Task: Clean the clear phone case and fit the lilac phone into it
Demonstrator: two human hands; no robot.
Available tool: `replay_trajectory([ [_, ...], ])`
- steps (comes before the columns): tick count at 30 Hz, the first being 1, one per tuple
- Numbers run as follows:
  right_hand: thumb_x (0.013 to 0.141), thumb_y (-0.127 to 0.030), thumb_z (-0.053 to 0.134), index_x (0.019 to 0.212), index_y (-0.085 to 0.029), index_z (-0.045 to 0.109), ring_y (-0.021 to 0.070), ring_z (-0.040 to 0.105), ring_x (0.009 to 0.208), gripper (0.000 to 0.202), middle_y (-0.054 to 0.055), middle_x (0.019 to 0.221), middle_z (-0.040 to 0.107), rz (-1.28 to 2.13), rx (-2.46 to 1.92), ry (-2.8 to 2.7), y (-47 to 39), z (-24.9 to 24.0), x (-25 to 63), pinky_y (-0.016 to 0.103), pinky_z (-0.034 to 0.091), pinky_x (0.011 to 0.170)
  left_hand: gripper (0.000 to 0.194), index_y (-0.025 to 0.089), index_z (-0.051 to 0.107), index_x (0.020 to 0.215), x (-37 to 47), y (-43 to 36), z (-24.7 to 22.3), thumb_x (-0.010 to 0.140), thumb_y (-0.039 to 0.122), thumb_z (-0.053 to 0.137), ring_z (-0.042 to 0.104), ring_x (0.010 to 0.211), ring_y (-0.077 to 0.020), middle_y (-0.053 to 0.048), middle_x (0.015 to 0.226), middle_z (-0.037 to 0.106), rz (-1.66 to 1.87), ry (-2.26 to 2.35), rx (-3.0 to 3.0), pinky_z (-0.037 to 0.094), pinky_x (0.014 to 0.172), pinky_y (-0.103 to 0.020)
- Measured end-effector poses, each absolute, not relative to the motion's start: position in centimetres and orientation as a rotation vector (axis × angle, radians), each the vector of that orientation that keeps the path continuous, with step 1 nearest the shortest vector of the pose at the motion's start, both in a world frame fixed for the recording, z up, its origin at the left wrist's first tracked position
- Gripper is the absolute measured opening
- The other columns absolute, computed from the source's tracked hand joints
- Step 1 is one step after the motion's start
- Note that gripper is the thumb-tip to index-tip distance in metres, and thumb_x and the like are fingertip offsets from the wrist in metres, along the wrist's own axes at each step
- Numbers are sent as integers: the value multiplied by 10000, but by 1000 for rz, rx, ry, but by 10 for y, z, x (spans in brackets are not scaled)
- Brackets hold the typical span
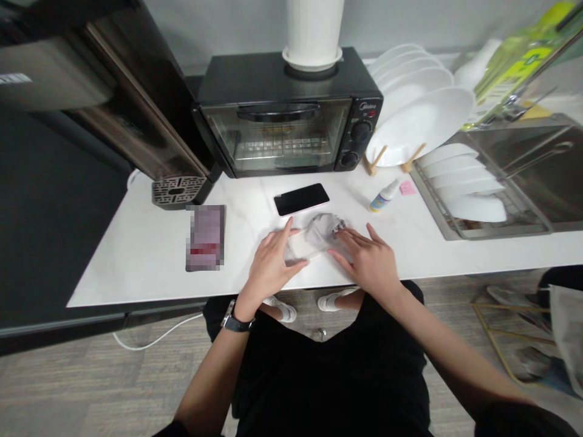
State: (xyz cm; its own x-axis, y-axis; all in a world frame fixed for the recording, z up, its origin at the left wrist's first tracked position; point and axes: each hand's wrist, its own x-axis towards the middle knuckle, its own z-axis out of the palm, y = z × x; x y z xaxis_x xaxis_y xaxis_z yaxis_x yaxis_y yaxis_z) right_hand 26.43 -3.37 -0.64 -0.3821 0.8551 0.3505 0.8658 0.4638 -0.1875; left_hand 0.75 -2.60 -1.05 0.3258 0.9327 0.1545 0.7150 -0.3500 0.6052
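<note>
A clear, flat case (pixel 304 245) lies on the white counter (pixel 159 243) between my hands. My left hand (pixel 270 261) is at its left end, thumb and forefinger spread along its edges. On the case's right part rests a crumpled grey cloth (pixel 322 227). My right hand (pixel 367 258) has its fingertips pressed on the cloth's right side, with the thumb near the case's lower right corner. Just behind the case is a black phone (pixel 301 199), screen up. A small spray bottle (pixel 385 195) lies to the right, beside a pink slip (pixel 407 188).
A blurred-out purple item (pixel 206 238) lies at the left, before a dark machine's drip tray (pixel 177 190). Behind the phone stands a black toaster oven (pixel 282 130) bearing a white pot (pixel 314 30). White plates (pixel 421 127) and a sink (pixel 537 176) are at the right.
</note>
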Motion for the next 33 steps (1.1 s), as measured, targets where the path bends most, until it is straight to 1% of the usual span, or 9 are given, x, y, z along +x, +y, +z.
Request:
replay_trajectory([
  [2,1114,-549,475,1376,-96,676,363,689,1358,561,229,1364,759,-28,-1453,-2336,-28,-8,262,592,429,1253,1128,343,96,1746,7,-26,-10,899,349,841,567,1375,-319,-59,1541,653,678,1452,2163,442,1187,-510],
  [6,1105,-555,485,1447,-60,622,368,600,1463,617,245,1476,689,104,-1345,-2384,-21,-12,240,539,491,1218,1113,339,93,1747,7,-24,-13,912,376,828,563,1382,-312,-57,1536,654,687,1444,2170,432,1202,-497],
  [9,1090,-581,514,1471,-100,619,336,643,1414,622,209,1484,693,253,-1186,-2415,-24,-12,217,512,494,1231,1096,303,116,1749,6,-23,-15,912,406,817,578,1353,-330,-95,1498,663,682,1454,2180,460,1169,-499],
  [14,1060,-628,560,1419,-123,657,313,701,1334,628,189,1414,736,404,-994,-2457,-39,-6,207,508,490,1237,1065,279,122,1753,6,-23,-15,910,299,772,584,1318,-342,-131,1482,636,639,1511,2184,490,1125,-494],
  [18,1075,-591,560,1394,-168,685,299,706,1335,544,148,1369,770,361,-1027,-2479,-46,-2,226,515,496,1230,1102,279,123,1753,7,-23,-16,900,367,817,580,1329,-350,-142,1509,610,636,1523,2195,489,1131,-502],
  [22,1089,-538,565,1398,-178,698,302,700,1354,494,139,1382,772,243,-1134,-2488,-48,-1,244,520,500,1228,1156,271,140,1749,7,-23,-16,866,441,867,598,1308,-350,-139,1469,634,633,1537,2192,499,1123,-503],
  [25,1101,-523,547,1366,-147,714,319,714,1333,490,150,1358,782,126,-1254,-2444,-43,-3,255,535,486,1238,1142,291,140,1747,7,-24,-15,873,431,862,602,1320,-345,-126,1472,650,642,1536,2179,501,1121,-499],
  [29,1115,-510,513,1376,-118,697,345,745,1273,505,172,1341,785,8,-1430,-2349,-29,-7,265,585,463,1245,1157,336,69,1748,7,-24,-12,892,369,846,582,1368,-319,-68,1516,665,663,1469,2175,455,1181,-507],
  [33,1123,-520,474,1405,-124,670,325,687,1366,524,180,1432,736,81,-1411,-2314,-14,-13,248,513,500,1228,1163,353,58,1747,7,-23,-12,890,347,844,570,1389,-313,-42,1549,652,676,1449,2172,437,1201,-505],
])
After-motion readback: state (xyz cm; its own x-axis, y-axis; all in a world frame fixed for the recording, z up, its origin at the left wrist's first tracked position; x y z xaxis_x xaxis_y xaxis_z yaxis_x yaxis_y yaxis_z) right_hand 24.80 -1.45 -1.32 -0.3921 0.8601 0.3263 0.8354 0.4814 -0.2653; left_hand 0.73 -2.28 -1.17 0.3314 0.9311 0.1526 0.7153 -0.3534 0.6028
